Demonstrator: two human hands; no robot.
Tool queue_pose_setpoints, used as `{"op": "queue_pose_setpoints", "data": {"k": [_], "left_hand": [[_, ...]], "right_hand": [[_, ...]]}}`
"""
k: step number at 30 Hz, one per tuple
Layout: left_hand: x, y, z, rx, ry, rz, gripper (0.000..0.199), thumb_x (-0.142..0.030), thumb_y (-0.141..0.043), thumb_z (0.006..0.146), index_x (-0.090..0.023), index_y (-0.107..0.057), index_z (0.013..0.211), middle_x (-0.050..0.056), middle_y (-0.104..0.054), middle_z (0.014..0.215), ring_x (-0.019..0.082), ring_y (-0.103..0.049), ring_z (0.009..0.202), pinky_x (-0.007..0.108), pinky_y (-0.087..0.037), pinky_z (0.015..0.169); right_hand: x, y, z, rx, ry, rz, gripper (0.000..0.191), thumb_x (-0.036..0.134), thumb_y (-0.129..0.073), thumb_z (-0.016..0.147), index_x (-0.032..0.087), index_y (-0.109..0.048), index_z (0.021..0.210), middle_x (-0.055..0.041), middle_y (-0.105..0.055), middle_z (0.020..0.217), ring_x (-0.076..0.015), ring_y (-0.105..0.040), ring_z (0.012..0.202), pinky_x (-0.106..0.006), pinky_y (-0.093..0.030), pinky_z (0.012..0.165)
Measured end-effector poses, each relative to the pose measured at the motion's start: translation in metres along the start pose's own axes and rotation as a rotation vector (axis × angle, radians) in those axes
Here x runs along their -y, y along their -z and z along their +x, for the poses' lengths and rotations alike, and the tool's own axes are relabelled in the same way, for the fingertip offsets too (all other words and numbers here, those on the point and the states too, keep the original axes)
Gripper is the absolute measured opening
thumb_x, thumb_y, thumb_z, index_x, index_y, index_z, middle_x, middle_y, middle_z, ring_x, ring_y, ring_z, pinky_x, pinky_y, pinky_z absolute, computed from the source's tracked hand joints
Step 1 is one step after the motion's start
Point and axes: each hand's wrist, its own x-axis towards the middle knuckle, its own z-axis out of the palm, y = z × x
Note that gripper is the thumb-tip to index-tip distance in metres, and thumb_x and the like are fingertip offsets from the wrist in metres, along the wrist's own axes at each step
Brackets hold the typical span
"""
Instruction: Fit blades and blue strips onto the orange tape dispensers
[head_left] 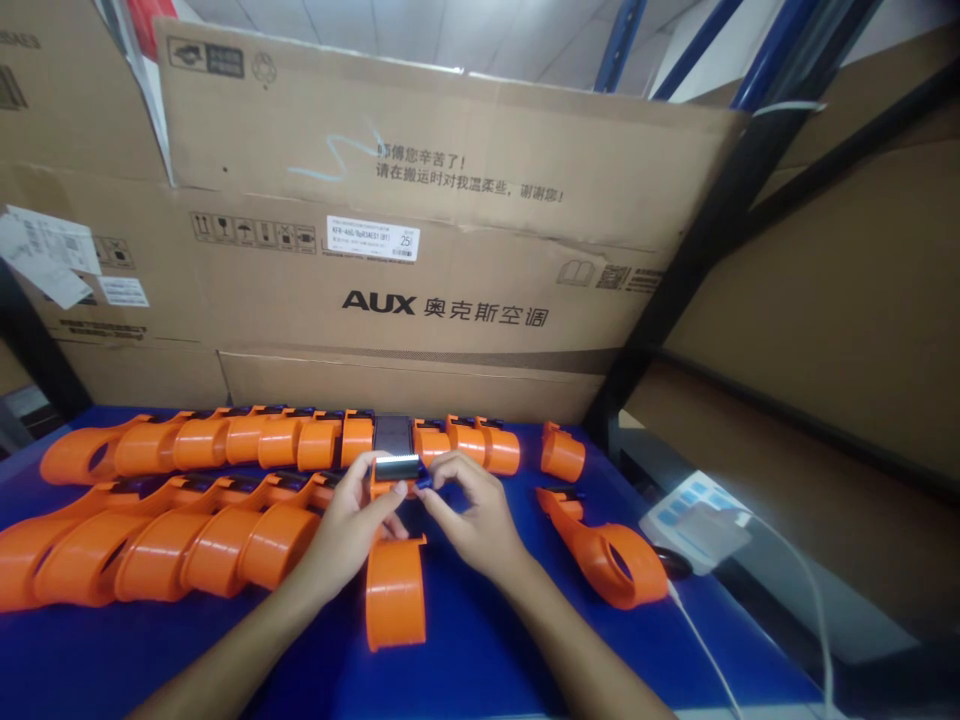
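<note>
In the middle of the head view my left hand is closed around the upper part of an orange tape dispenser. Its round body hangs below the fingers, over the blue table. A serrated metal blade runs along its top, facing up. From the right, my right hand pinches a small dark blue part at the side of the dispenser, near the blade's end. The fingers partly hide that part, so I cannot tell how it sits on the dispenser.
More orange dispensers stand in a back row and a front-left row. One dispenser lies at the right, beside a white-and-blue box with a cable. A dark block stands behind my hands. Cardboard walls the back of the blue table.
</note>
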Motion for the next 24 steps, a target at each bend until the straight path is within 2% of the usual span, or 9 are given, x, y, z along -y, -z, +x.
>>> {"op": "queue_pose_setpoints", "data": {"k": [5,9,17,21,23,24], "left_hand": [[0.001,0.0,-0.001,0.02,-0.004,0.019,0.041,-0.045,-0.076,0.083,-0.025,-0.058,0.114,0.0,-0.068,0.095,0.011,-0.066,0.054,0.023,-0.053,0.051],[0.0,0.0,-0.003,0.021,-0.007,0.035,0.039,-0.045,-0.074,0.085,-0.025,-0.057,0.115,0.0,-0.067,0.096,0.01,-0.065,0.053,0.022,-0.052,0.051],[-0.001,0.0,0.0,0.019,0.0,-0.045,0.043,-0.04,-0.079,0.082,-0.025,-0.059,0.116,0.0,-0.068,0.094,0.011,-0.065,0.054,0.024,-0.054,0.055],[-0.01,-0.004,-0.004,0.026,0.042,-0.141,0.054,-0.037,-0.08,0.081,-0.025,-0.055,0.127,0.001,-0.071,0.091,0.012,-0.066,0.053,0.025,-0.054,0.056],[-0.016,-0.007,-0.01,0.043,0.085,-0.179,0.068,-0.036,-0.08,0.082,-0.027,-0.047,0.14,0.002,-0.073,0.09,0.014,-0.068,0.053,0.027,-0.055,0.058],[-0.019,-0.008,-0.013,0.062,0.11,-0.195,0.074,-0.035,-0.08,0.083,-0.028,-0.042,0.146,0.003,-0.074,0.088,0.015,-0.069,0.053,0.027,-0.055,0.058]], "right_hand": [[0.0,0.003,0.0,0.069,0.085,-0.072,0.02,0.026,-0.06,0.097,0.024,-0.051,0.08,-0.0038,-0.061,0.084,-0.0195,-0.057,0.077,-0.031,-0.046,0.071],[-0.003,0.002,-0.001,0.087,0.114,-0.09,0.021,0.025,-0.058,0.098,0.024,-0.048,0.08,-0.0047,-0.06,0.087,-0.0201,-0.057,0.08,-0.032,-0.047,0.072],[0.005,0.006,0.0,0.13,0.098,-0.049,0.02,0.029,-0.063,0.096,0.024,-0.05,0.081,-0.0045,-0.058,0.091,-0.021,-0.056,0.086,-0.033,-0.046,0.078],[0.007,0.008,0.0,0.052,-0.031,0.181,0.016,0.037,-0.058,0.099,0.024,-0.055,0.09,-0.0053,-0.061,0.099,-0.0218,-0.058,0.093,-0.034,-0.047,0.085],[0.007,0.006,0.0,0.03,-0.152,0.347,0.016,0.041,-0.055,0.101,0.026,-0.057,0.105,-0.0057,-0.063,0.107,-0.0227,-0.06,0.1,-0.036,-0.048,0.09],[0.007,0.005,0.0,0.064,-0.21,0.435,0.02,0.042,-0.055,0.1,0.027,-0.056,0.114,-0.0058,-0.064,0.112,-0.0234,-0.061,0.104,-0.037,-0.047,0.093]]}}
